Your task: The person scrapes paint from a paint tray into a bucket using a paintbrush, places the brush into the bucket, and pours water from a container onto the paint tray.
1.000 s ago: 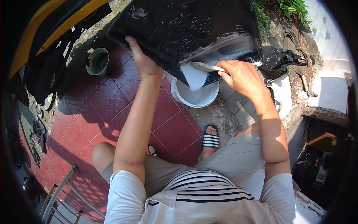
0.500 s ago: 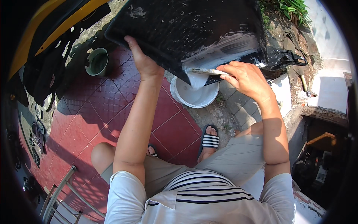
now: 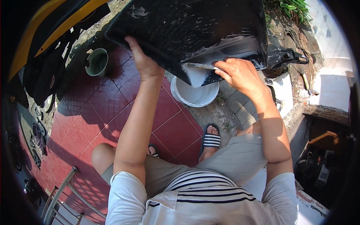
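My left hand (image 3: 147,64) grips the near left edge of a large black tray-like container (image 3: 176,33), thumb on the inside, its fingers hidden beneath. The container is tilted so that one corner points down at a white bucket (image 3: 179,94). White paint-like liquid (image 3: 197,78) pools in that corner, and pale smears streak the black surface. In my right hand (image 3: 240,77) is a slim, paint-smeared tool (image 3: 200,66), perhaps a brush or scraper, lying against the container just above the pool. More white liquid coats the bucket's inside.
A green pot (image 3: 98,63) with a broken rim stands left on red tiles (image 3: 108,108). Black and yellow vehicle parts (image 3: 45,41) fill the upper left. A black plastic bag (image 3: 287,56) lies at right, beside a white wall (image 3: 332,48). A metal chair frame (image 3: 63,187) is at lower left.
My right hand has shifted slightly left and up, taking the tool a little farther up the container's surface. My left hand and the container have barely moved.
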The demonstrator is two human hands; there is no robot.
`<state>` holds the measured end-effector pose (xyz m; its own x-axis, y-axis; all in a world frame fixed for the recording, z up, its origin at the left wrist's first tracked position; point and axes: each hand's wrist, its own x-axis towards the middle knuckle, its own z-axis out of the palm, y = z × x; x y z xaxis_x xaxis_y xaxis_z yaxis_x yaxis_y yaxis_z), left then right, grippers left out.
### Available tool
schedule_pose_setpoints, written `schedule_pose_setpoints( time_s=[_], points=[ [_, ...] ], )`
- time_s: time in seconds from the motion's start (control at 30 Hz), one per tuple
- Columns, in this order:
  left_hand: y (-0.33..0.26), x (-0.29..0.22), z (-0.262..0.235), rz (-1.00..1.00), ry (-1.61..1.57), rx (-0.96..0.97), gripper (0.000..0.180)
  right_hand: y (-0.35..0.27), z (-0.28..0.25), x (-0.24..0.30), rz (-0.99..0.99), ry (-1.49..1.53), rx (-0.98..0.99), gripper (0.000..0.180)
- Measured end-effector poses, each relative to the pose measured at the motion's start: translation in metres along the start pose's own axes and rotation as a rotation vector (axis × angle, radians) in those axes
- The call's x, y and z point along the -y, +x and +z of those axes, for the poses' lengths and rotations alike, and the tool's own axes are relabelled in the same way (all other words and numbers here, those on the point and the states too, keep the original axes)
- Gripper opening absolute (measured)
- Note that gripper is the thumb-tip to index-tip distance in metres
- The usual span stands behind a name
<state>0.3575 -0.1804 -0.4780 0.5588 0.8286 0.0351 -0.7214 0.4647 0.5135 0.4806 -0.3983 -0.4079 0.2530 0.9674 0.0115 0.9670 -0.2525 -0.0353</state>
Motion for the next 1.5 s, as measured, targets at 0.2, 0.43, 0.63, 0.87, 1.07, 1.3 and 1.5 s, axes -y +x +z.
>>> schedule_pose_setpoints(
  time_s=[0.2,0.43,0.63,0.87,1.07,1.3,1.5],
  points=[
    [-0.001,0.001,0.001,0.022,0.024,-0.022,0.075,-0.007,-0.007,0.003,-0.051,0.088,0.075,0.022],
    [0.0,0.0,0.002,0.028,-0.036,-0.002,0.073,-0.015,-0.028,0.0,0.054,0.069,0.039,0.022],
    [0.002,0.004,0.0,0.049,-0.024,0.041,0.071,-0.006,-0.007,0.005,0.099,0.048,-0.053,0.022],
    [0.003,0.003,-0.005,0.098,0.052,0.013,0.07,-0.007,-0.007,0.011,0.042,0.106,0.083,0.023],
    [0.006,0.003,-0.006,0.098,0.002,0.009,0.069,-0.017,-0.026,0.007,0.088,0.154,0.149,0.025],
    [0.003,0.001,0.001,0.096,-0.025,0.057,0.067,-0.004,-0.009,0.0,0.132,0.065,-0.053,0.029],
    [0.001,0.001,0.001,0.103,0.007,0.029,0.067,-0.01,-0.001,0.011,0.078,0.152,-0.035,0.026]
  ],
)
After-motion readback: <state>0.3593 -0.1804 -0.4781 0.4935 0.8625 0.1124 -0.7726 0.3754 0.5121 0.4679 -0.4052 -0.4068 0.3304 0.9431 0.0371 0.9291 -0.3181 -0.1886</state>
